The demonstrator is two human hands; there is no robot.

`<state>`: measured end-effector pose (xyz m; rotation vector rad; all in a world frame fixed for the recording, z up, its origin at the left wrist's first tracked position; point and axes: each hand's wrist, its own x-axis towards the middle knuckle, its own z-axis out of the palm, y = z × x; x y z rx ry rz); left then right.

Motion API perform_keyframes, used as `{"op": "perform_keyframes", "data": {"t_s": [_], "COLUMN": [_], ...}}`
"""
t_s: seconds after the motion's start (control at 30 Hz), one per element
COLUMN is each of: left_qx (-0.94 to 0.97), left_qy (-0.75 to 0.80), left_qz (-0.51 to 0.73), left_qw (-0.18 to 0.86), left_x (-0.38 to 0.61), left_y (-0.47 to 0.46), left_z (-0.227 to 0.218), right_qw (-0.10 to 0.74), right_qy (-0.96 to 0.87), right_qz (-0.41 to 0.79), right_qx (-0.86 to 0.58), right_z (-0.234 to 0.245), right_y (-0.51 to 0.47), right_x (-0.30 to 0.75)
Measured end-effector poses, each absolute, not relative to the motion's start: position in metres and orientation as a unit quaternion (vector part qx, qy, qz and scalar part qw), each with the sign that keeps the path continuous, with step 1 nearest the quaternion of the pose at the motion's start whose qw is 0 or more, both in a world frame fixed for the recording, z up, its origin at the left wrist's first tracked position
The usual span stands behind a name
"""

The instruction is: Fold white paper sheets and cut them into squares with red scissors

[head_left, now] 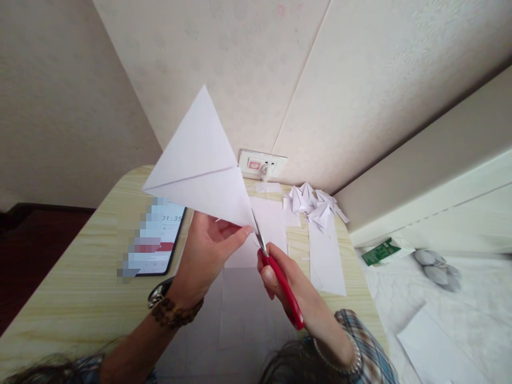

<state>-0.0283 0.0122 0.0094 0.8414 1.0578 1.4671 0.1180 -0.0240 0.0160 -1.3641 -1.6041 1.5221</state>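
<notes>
Head: left hand (208, 250) holds one paper triangle (200, 165); right hand (303, 292), one scissors (285, 290) (red).

Phone (154, 242), wall socket (262, 164), folded paper shapes (311, 202)

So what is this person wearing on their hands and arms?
No gloves on either. The left hand has a metal-cased watch and a brown beaded bracelet at the wrist. The right hand has a silvery beaded bracelet, then a plaid sleeve in blue, white and red.
</notes>
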Motion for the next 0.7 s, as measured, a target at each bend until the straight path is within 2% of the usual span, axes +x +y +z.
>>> {"op": "perform_keyframes", "data": {"t_s": [0.4,0.7], "left_qx": [0.351,0.353], "left_qy": [0.439,0.445], "left_qz": [0.607,0.593], "left_qw": [0.562,0.570], "left_x": [-0.031,-0.031], "left_y": [0.014,0.014], "left_z": [0.010,0.012], "right_qw": [0.278,0.284], "right_qy": [-0.559,-0.576], "right_qz": [0.632,0.594], "right_qx": [-0.458,-0.484], "right_z": [0.009,0.004], "right_y": [-0.025,-0.026], "right_x": [0.124,0.122]}}
